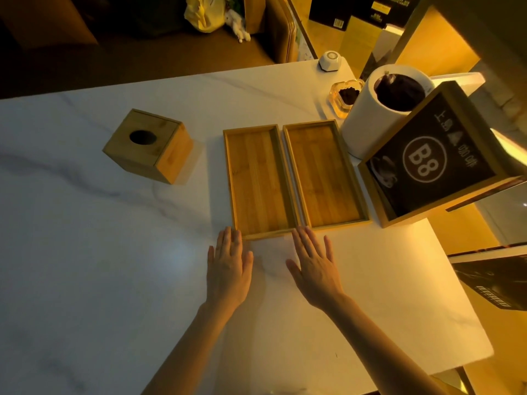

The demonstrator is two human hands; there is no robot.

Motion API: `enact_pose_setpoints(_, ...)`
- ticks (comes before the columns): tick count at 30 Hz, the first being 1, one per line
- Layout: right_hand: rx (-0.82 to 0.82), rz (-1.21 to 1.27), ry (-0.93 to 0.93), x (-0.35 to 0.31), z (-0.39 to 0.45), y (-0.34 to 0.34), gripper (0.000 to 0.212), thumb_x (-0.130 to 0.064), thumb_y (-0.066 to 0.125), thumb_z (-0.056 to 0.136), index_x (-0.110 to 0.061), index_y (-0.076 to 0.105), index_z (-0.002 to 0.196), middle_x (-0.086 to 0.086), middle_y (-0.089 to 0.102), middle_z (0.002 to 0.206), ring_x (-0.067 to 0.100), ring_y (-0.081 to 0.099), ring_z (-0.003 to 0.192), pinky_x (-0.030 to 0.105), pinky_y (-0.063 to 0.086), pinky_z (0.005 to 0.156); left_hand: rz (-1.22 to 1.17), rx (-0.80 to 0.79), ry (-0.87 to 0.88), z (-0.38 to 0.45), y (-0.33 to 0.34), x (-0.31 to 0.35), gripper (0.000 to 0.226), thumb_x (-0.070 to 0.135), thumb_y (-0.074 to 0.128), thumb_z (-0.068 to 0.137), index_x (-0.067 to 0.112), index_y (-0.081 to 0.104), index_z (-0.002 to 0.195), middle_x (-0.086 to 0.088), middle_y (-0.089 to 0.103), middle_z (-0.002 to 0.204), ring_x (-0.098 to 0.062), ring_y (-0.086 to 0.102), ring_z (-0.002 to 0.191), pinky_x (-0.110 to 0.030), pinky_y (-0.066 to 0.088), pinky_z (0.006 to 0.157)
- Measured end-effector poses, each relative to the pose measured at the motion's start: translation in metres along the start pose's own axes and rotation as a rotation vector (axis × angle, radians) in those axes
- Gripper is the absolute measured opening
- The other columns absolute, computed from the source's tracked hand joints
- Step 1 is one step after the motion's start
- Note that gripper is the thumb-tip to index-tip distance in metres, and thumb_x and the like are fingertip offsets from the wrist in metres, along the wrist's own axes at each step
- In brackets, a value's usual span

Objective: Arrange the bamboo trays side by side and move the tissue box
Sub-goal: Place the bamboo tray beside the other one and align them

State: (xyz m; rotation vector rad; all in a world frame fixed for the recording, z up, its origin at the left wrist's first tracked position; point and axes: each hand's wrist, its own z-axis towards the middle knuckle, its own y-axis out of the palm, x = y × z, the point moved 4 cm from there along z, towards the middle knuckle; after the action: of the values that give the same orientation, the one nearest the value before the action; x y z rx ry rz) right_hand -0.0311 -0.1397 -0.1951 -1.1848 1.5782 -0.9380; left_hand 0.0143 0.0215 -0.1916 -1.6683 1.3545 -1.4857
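On the white marble bench point(85, 252), both hands, left point(228, 269) and right point(313, 266), are lying flat and empty at the near ends of two touching rectangular bamboo trays point(261, 181), while the square bamboo tissue box point(148, 145) is sitting well apart to their left, so an uneven nudge is risking skewing them

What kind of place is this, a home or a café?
Probably a café or restaurant: a framed table sign marked B8, a glass ashtray and a bamboo tissue box stand on the marble table.

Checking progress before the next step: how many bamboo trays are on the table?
2: the left tray and the right tray lie side by side mid-table. None appears hidden.
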Motion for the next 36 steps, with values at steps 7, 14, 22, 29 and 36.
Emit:
enact_pose_setpoints(7, 0.019, -0.03, -0.018, 0.006, -0.001, -0.002, 0.064, -0.049, 0.016, 0.088, -0.022, -0.002, 0.144, -0.008, -0.017, 0.145, 0.019, -0.025, 0.135, 0.03, -0.033, 0.099, 0.033, -0.079, 0.0, 0.022, -0.001, 0.008, 0.06, 0.04, 0.023, 0.094, 0.009, 0.005, 0.142, -0.01, 0.002, 0.156, -0.025, 0.003, 0.144, -0.044, 0.012, 0.116)
enact_pose_setpoints(14, 0.033, -0.008, -0.012, 0.011, -0.005, 0.003, 0.062, -0.046, 0.021, 0.091, -0.024, -0.009, 0.139, -0.006, -0.014, 0.148, 0.023, -0.02, 0.137, 0.032, -0.029, 0.103, 0.063, -0.106, 0.019, 0.021, 0.004, 0.008, 0.062, 0.041, 0.023, 0.093, 0.007, 0.003, 0.142, -0.011, -0.001, 0.156, -0.025, 0.001, 0.144, -0.043, 0.012, 0.116)
enact_pose_setpoints(22, 0.048, 0.012, -0.02, 0.014, -0.005, 0.001, 0.06, -0.044, 0.022, 0.09, -0.022, -0.006, 0.138, -0.005, -0.01, 0.148, 0.024, -0.017, 0.138, 0.031, -0.028, 0.103, 0.043, -0.102, 0.026, 0.021, 0.006, 0.011, 0.062, 0.04, 0.024, 0.094, 0.007, 0.004, 0.142, -0.011, -0.001, 0.156, -0.024, 0.002, 0.144, -0.042, 0.013, 0.116)
enact_pose_setpoints(29, 0.042, 0.002, -0.004, 0.017, -0.005, -0.001, 0.061, -0.043, 0.025, 0.09, -0.021, 0.004, 0.143, -0.005, -0.007, 0.147, 0.025, -0.013, 0.138, 0.031, -0.027, 0.103, 0.052, -0.104, 0.038, 0.022, 0.008, 0.012, 0.062, 0.04, 0.025, 0.093, 0.007, 0.004, 0.142, -0.011, 0.001, 0.156, -0.025, 0.004, 0.144, -0.042, 0.017, 0.116)
enact_pose_setpoints(36, -0.028, 0.051, 0.006, 0.017, -0.005, -0.004, 0.057, -0.042, 0.019, 0.096, -0.023, -0.007, 0.143, -0.006, -0.018, 0.149, 0.018, -0.026, 0.134, 0.032, -0.027, 0.109, 0.052, -0.102, 0.05, 0.021, 0.007, 0.013, 0.064, 0.044, 0.02, 0.092, 0.006, 0.004, 0.141, -0.012, 0.002, 0.156, -0.026, 0.006, 0.144, -0.042, 0.02, 0.115)
